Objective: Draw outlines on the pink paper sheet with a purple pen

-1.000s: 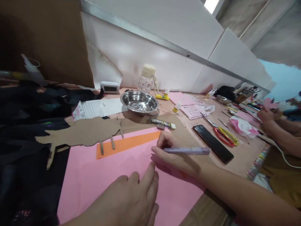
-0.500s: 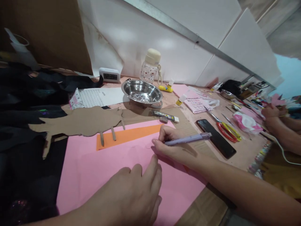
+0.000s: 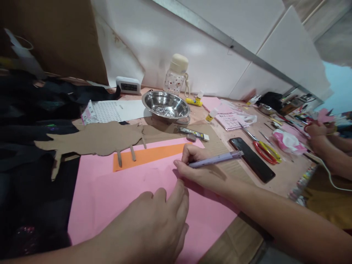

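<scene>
My right hand (image 3: 196, 165) is closed around a light purple mechanical pencil (image 3: 216, 159), its tip hidden behind my fingers over the pink paper (image 3: 110, 194). Flat on the same sheet rests my left hand (image 3: 156, 216), fingers loosely stretched and holding nothing; its index fingertip is close to my right hand. An orange paper strip (image 3: 151, 157) lies across the upper part of the pink sheet. To the left, a brown cardboard animal cutout (image 3: 104, 138) overlaps both papers with its thin legs. A grey eraser (image 3: 191, 138) sits at the sheet's top edge.
Beyond the paper are a metal bowl (image 3: 166, 106), a bottle (image 3: 176, 75), a digital clock (image 3: 128, 85) and a lead case (image 3: 192, 133). At right lie a phone (image 3: 252, 159) and red-yellow-handled scissors (image 3: 266, 151). Another person's hands (image 3: 316, 134) work at far right. Black cloth (image 3: 35, 205) covers the left side.
My right hand and the pencil have shifted slightly left and down toward my left hand. My left hand stays nearly still on the pink paper.
</scene>
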Demonstrator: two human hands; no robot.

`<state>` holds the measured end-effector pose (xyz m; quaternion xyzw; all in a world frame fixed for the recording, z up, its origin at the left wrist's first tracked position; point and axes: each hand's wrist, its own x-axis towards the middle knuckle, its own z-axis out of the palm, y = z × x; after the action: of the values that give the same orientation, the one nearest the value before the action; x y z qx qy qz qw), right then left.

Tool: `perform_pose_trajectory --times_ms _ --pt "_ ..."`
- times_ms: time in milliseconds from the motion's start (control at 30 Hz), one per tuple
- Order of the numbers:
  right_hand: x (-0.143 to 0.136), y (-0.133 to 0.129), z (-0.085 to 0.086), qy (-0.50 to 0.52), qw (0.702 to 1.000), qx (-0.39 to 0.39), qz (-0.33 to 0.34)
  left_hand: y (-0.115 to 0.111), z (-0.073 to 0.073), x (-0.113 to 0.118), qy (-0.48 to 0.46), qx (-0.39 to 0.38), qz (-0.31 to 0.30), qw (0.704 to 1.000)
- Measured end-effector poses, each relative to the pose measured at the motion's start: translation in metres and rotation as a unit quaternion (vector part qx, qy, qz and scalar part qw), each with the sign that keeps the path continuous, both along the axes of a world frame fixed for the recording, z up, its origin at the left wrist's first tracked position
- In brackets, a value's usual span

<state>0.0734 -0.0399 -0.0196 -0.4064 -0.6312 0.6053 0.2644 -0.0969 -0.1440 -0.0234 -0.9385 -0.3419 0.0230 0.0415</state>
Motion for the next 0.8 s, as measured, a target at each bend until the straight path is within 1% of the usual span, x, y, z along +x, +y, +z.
perform_pose_trajectory --times_ms 200,333,500,667,733,800 --pt "-0.0022 -0.0009 0.0042 0.004 1.0 -0.017 0.014 0.0018 0.0042 0.0014 0.002 -0.011 0.006 1.0" --pt "-0.0006 -0.0007 0.002 -0.012 1.0 0.003 0.011 0.0013 0.0059 0.0012 -0.002 -0.015 0.003 1.0" --pt "0.0004 -0.0007 0.0006 -0.025 0.999 0.015 -0.013 -0.0021 0.0047 -0.0013 -0.01 -0.005 -0.002 1.0" --pt "-0.0017 0.0002 0.0042 -0.028 0.998 0.05 0.008 -0.0029 0.0061 0.0003 0.006 0.004 -0.004 1.0" --pt "-0.0021 0.0003 0.0041 -0.031 0.998 0.048 0.015 -0.0002 0.0082 0.0021 0.008 -0.008 0.002 1.0" --pt "-0.0018 0.0 0.0025 -0.027 0.999 0.037 0.007 0.002 0.01 0.0027 0.005 -0.021 0.002 1.0"
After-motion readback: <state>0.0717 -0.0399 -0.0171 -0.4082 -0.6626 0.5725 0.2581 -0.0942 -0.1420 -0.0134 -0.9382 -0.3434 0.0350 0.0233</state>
